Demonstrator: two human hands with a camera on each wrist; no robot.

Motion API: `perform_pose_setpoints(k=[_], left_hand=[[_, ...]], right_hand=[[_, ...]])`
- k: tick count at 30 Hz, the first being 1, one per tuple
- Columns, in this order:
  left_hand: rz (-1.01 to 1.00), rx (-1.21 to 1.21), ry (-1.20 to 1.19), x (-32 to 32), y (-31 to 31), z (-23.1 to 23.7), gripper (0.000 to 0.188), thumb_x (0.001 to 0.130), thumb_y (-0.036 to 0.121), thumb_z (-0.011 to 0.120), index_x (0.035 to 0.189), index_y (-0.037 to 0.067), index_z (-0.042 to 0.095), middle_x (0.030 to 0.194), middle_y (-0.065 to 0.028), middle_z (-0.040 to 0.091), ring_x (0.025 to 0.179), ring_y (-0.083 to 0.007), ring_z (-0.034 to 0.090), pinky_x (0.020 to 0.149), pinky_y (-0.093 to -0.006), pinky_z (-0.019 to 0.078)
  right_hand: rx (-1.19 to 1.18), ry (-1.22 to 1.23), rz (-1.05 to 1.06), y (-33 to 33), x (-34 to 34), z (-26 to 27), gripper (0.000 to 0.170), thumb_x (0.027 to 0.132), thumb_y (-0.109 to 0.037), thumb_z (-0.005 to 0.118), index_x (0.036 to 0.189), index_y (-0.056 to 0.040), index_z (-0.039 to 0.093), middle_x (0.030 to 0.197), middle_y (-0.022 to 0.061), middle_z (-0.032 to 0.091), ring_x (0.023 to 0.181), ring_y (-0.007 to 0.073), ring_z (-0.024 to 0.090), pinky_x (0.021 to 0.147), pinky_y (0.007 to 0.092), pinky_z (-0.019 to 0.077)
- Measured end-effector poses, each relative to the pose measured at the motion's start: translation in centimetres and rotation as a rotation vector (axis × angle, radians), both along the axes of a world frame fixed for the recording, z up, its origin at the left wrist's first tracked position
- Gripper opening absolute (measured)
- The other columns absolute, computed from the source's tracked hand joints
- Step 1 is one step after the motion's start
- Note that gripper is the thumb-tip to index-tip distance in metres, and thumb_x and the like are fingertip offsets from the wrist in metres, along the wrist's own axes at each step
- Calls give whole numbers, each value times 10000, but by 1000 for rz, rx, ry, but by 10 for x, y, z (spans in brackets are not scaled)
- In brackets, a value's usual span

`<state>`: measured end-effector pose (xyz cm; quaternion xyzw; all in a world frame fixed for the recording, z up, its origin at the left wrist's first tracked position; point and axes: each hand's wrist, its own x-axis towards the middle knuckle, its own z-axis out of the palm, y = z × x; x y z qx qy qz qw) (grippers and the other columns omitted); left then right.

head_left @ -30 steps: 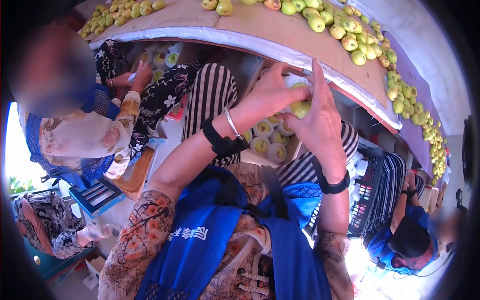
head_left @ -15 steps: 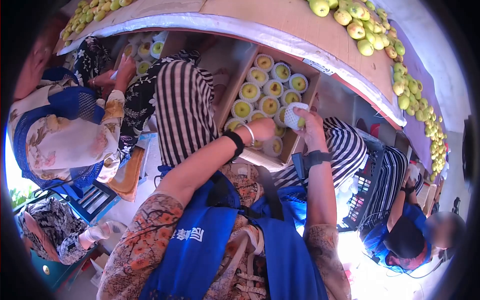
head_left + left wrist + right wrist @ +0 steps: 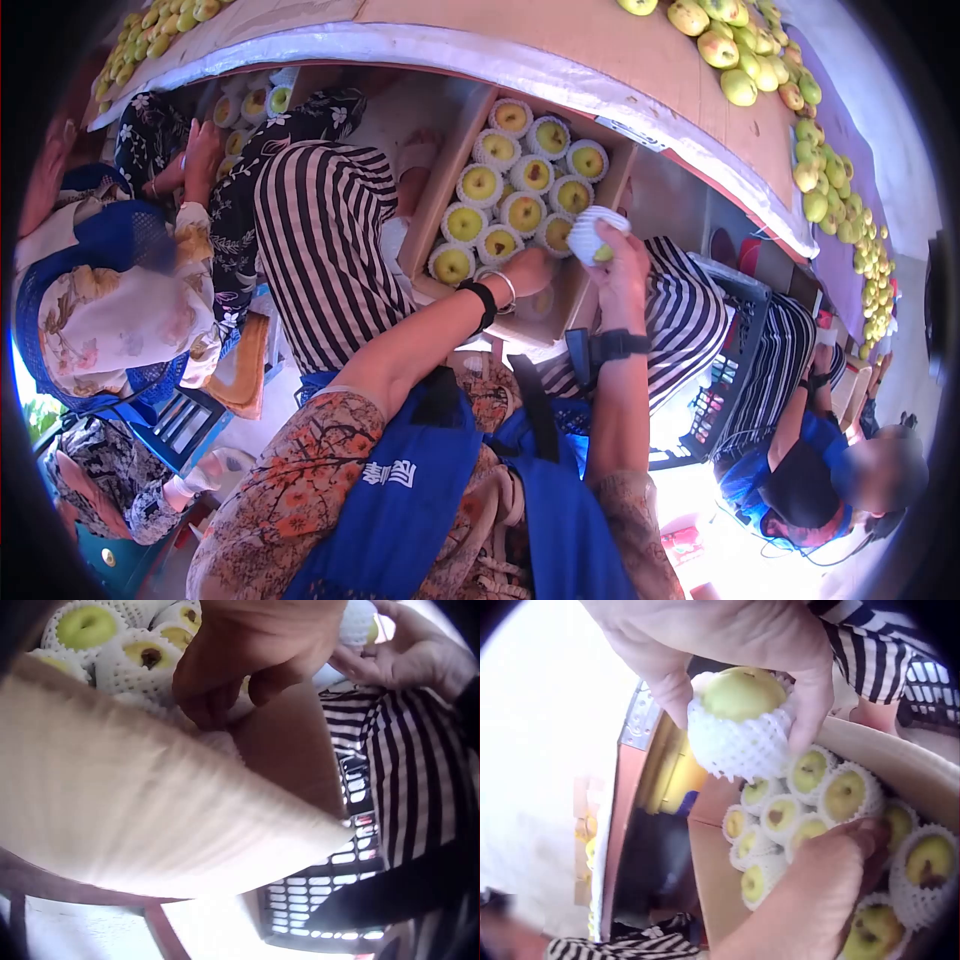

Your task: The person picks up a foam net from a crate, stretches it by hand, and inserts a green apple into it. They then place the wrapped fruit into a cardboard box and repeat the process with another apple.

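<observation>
My right hand (image 3: 622,268) grips an apple in a white foam net (image 3: 739,742) above the box's right side. The fruit's bare green top shows between thumb and fingers in the right wrist view. My left hand (image 3: 530,272) reaches down into the cardboard box (image 3: 455,170), near its front right corner. Its fingers (image 3: 206,705) bend downward among the netted apples; I cannot tell whether they pinch one. Rows of netted yellow-green apples (image 3: 480,183) fill much of the box, several with brown stem ends.
A cardboard-covered table edge (image 3: 450,45) curves above the box, with loose apples (image 3: 740,85) along its right side. A black plastic crate (image 3: 745,350) stands to the right. Other people sit on both sides, one in a floral sleeve (image 3: 130,310) at left. Striped trouser legs (image 3: 320,230) flank the box.
Both hands were together around the apple above the box. They then parted: the right hand kept the netted apple, and the left lowered among the apples. The head view has also shifted.
</observation>
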<state>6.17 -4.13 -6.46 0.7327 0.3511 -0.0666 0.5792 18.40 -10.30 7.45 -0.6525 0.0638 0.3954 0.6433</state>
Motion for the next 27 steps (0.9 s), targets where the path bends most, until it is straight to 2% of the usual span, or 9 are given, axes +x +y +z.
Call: perform_pose_setpoints(k=[5, 8, 11, 12, 15, 16, 22, 23, 27], left_hand=[[101, -133, 77, 25, 8, -35, 274, 844, 131, 575, 1046, -28, 666, 1043, -231, 673, 947, -345, 666, 792, -430, 513], [406, -460, 74, 30, 13, -30, 222, 855, 47, 503, 942, -99, 647, 920, -141, 676, 752, -225, 661, 631, -350, 495], [360, -691, -49, 26, 27, -39, 179, 870, 79, 503, 905, -44, 629, 852, -107, 649, 661, -211, 634, 598, -351, 480], [58, -428, -11, 20, 40, -15, 173, 886, 133, 515, 917, -4, 616, 875, -112, 651, 727, -205, 640, 610, -342, 485], [606, -1046, -7, 19, 40, -17, 184, 888, 175, 543, 936, 16, 623, 915, -114, 660, 820, -209, 653, 672, -312, 505], [585, -1067, 22, 20, 40, -22, 199, 893, 190, 544, 974, 35, 642, 954, -117, 669, 904, -232, 660, 775, -326, 524], [59, -150, 42, 5, -2, -23, 322, 869, 172, 563, 1111, -31, 624, 1045, -214, 685, 1029, -338, 661, 894, -444, 499], [-76, -55, 66, -2, -1, 22, 345, 838, 129, 569, 1138, -35, 610, 1084, -270, 661, 1076, -394, 634, 905, -460, 489], [-253, 267, 86, -8, -27, 5, 350, 780, 75, 594, 1122, 14, 635, 1076, -241, 638, 1015, -403, 621, 882, -488, 496]], right_hand=[[-37, -112, -104, -6, 9, 16, 487, 772, -168, 785, 1169, -25, 542, 1069, 118, 655, 955, 241, 673, 787, 417, 572], [-128, -158, -70, -9, 4, -6, 500, 748, -117, 797, 1159, -4, 535, 1059, 122, 655, 925, 237, 683, 744, 398, 585], [-163, -160, 57, -11, -1, -26, 505, 728, -94, 804, 1138, 23, 534, 1061, 134, 655, 916, 243, 688, 744, 392, 585], [-207, -203, 92, -13, -1, -33, 524, 710, -90, 812, 1132, 50, 535, 1062, 145, 652, 892, 230, 684, 748, 360, 578], [-337, -456, 180, -12, -7, -47, 561, 696, -103, 821, 1148, 67, 537, 1060, 148, 646, 876, 207, 669, 751, 326, 563], [-347, -462, 176, -12, -10, -44, 607, 675, -140, 831, 1159, 75, 536, 1068, 160, 640, 902, 220, 660, 783, 328, 547], [-443, -619, 150, -5, -12, -25, 698, 644, -250, 840, 1178, 87, 541, 1112, 215, 621, 1009, 290, 629, 912, 354, 484], [-474, -650, 170, -3, -12, -20, 704, 645, -263, 838, 1177, 89, 541, 1117, 223, 619, 1027, 305, 624, 929, 361, 473], [-448, -613, 250, -3, -16, -24, 713, 660, -276, 826, 1190, 100, 532, 1131, 231, 608, 1051, 313, 612, 940, 359, 464]])
